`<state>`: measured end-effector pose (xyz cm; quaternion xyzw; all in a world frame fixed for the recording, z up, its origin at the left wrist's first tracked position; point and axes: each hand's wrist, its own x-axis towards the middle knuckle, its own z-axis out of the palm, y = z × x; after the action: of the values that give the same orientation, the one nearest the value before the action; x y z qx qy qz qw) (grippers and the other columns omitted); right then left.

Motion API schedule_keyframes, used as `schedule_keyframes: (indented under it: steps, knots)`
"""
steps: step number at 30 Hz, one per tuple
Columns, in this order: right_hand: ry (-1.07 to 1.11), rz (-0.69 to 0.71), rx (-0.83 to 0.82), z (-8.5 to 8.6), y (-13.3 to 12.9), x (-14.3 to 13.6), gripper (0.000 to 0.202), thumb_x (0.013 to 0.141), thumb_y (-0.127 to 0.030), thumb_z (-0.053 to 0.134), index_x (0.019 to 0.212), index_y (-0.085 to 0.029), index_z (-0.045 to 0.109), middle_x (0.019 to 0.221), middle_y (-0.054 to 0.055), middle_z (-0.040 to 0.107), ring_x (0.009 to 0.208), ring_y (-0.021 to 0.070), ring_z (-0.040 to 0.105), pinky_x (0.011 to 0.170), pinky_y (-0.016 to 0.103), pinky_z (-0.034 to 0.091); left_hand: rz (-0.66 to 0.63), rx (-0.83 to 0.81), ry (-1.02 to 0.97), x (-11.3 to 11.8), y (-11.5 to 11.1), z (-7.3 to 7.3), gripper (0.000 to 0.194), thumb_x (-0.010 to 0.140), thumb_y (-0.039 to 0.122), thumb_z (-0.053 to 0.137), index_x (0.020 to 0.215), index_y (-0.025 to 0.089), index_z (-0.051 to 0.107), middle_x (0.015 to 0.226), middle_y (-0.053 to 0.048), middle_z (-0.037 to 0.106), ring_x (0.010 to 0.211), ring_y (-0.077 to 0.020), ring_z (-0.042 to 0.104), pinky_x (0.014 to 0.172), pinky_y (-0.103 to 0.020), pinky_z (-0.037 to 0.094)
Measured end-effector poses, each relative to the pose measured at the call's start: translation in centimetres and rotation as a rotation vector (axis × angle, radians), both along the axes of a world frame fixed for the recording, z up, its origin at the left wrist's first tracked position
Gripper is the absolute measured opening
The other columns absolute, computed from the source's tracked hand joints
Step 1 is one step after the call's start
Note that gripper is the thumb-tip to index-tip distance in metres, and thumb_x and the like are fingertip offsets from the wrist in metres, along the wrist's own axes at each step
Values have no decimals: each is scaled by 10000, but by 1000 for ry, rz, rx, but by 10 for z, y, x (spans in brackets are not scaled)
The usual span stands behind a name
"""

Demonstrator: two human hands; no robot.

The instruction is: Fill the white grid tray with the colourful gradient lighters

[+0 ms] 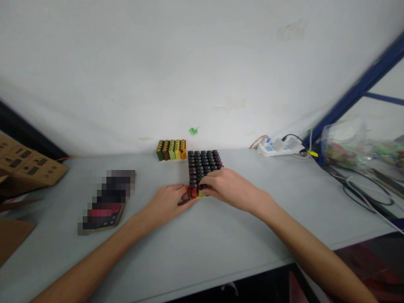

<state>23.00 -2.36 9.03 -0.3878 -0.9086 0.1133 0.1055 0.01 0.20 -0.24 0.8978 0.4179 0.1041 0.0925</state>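
The block of black-capped items (205,162) stands at the center of the table (151,261). The right hand (229,185) closes its fingertips on a black cap at the block's near edge. The left hand (168,202) touches the near left corner; whether its curled fingers grip anything cannot be determined.

Readable text: none
Cardboard box (39,170): dark printed symbols, too blurred to read, well left of the left fingers (176,188)
Green mark (193,131): scribble on the wall (202,67), beyond the fingers, illegible
Power strip (267,151): markings too small to read, beyond and right of the right fingers (210,181)
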Motion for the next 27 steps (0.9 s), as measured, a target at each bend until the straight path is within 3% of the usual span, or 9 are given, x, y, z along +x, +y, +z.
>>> schedule_keyframes:
  steps: [3, 5, 10, 14, 17, 21, 27]
  knots:
    - [102, 13, 29, -10, -3, 5, 350, 1012, -245, 621, 1354, -172, 629, 1041, 99, 772, 871, 216, 718, 759, 306, 512, 1, 7, 9, 0, 0, 0, 335, 1010, 501, 516, 882, 210, 621, 839, -35, 706, 760, -222, 664, 694, -301, 430]
    - [209, -22, 20, -16, -6, 19, 423, 1020, -280, 610, 1433, -206, 558, 982, 56, 773, 807, 184, 707, 731, 279, 510, -6, -8, 7, 1, -1, 2, 330, 1012, 488, 516, 869, 208, 615, 849, -35, 707, 755, -216, 661, 690, -299, 429]
    - [335, -276, 77, -17, -12, 75, 242, 1018, -356, 596, 1175, -203, 699, 800, 16, 742, 648, 142, 651, 651, 248, 474, -21, -31, 5, 2, -1, 5, 318, 1009, 469, 525, 845, 210, 607, 817, -25, 688, 721, -207, 644, 678, -301, 422]
    - [212, -312, -29, -25, -13, 105, 242, 999, -402, 614, 1068, -198, 723, 899, 50, 745, 769, 175, 674, 711, 275, 492, -16, -30, 14, 3, -1, 5, 331, 1013, 475, 511, 841, 210, 611, 808, -26, 680, 719, -207, 640, 674, -304, 418]
    - [116, -283, -99, -42, -11, 111, 289, 973, -428, 648, 1105, -184, 730, 1038, 101, 731, 913, 223, 675, 842, 332, 511, -13, -29, 26, 3, -1, 6, 337, 1013, 486, 503, 850, 211, 612, 795, -25, 676, 717, -204, 637, 674, -300, 418]
    - [113, -274, -228, -61, -5, 111, 303, 1003, -420, 587, 1078, -166, 735, 975, 99, 717, 824, 210, 655, 790, 330, 521, -14, -28, 13, 2, -1, 5, 347, 1010, 499, 495, 848, 212, 604, 791, -21, 679, 699, -194, 626, 666, -296, 417]
    - [230, -322, -139, -62, -3, 116, 296, 1027, -411, 528, 1082, -167, 687, 995, 105, 716, 840, 204, 652, 801, 337, 517, 2, -45, -24, 2, -1, 6, 359, 998, 514, 508, 826, 211, 598, 807, -18, 690, 698, -187, 628, 653, -293, 423]
